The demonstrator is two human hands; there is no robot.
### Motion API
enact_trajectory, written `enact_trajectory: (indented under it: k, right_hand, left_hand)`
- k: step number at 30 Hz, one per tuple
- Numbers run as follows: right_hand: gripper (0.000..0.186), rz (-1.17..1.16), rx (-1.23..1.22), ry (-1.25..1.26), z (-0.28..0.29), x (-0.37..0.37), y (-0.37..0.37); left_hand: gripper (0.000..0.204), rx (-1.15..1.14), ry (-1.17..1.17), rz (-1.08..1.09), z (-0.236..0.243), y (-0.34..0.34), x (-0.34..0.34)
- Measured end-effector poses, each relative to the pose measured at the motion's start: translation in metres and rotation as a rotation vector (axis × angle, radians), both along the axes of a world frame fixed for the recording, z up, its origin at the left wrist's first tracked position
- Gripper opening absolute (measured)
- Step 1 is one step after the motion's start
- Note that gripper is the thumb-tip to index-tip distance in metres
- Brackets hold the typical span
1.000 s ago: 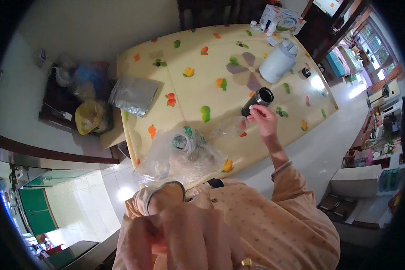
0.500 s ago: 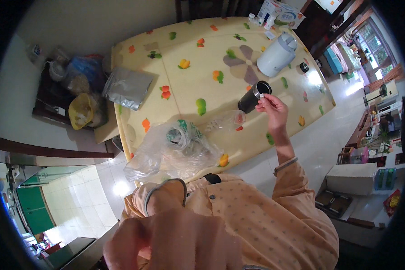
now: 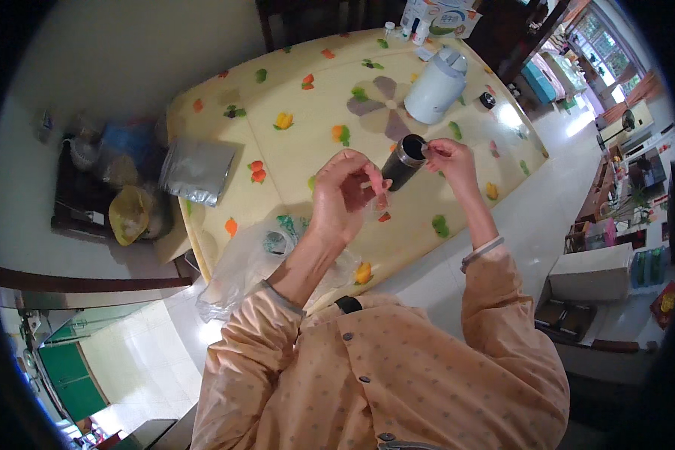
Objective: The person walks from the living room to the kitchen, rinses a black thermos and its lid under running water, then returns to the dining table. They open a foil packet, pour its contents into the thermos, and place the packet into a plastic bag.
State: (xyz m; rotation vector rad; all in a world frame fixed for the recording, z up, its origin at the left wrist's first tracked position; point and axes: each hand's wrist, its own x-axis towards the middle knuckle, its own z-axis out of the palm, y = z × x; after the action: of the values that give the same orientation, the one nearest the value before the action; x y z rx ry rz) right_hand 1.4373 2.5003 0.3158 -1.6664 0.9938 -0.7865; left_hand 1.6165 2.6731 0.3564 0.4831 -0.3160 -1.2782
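A black tumbler with a metal rim and no lid stands on the table between my hands. My right hand is closed in a pinch at its mouth, on a small pale piece too small to name. Left of the tumbler, my left hand is raised over the table with its fingers curled together on a small clear plastic bag, mostly hidden behind them. A larger clear plastic bag with green print lies crumpled under my left forearm.
Beyond the tumbler stands a pale blue-grey thermos jug, with a black lid to its right. A silver foil pouch lies at the table's left. Small bottles and a carton stand at the far edge.
My left hand has come up from near my body to the tumbler's left and taken hold of the small clear bag. My right hand stays pinched at the tumbler's mouth. The view has shifted slightly.
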Motion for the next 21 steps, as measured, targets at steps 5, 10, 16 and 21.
enact_trajectory:
  k: [5,10,16,21]
  right_hand:
    - [0.013,0.136,-0.542,0.389,-0.008,0.001,-0.026]
    - [0.016,0.221,-0.599,0.518,-0.012,0.01,-0.04]
    - [0.017,0.229,-0.471,0.369,-0.012,0.016,-0.037]
    - [0.02,0.246,-0.497,0.544,-0.007,0.021,-0.044]
  left_hand:
    - [0.018,0.415,-0.822,0.085,-0.061,-0.029,-0.008]
    - [0.033,0.455,-1.45,0.128,-0.114,-0.035,-0.012]
    - [0.032,0.483,-1.659,0.04,-0.133,-0.034,-0.02]
    - [0.019,0.516,-1.643,0.166,-0.147,-0.032,-0.012]
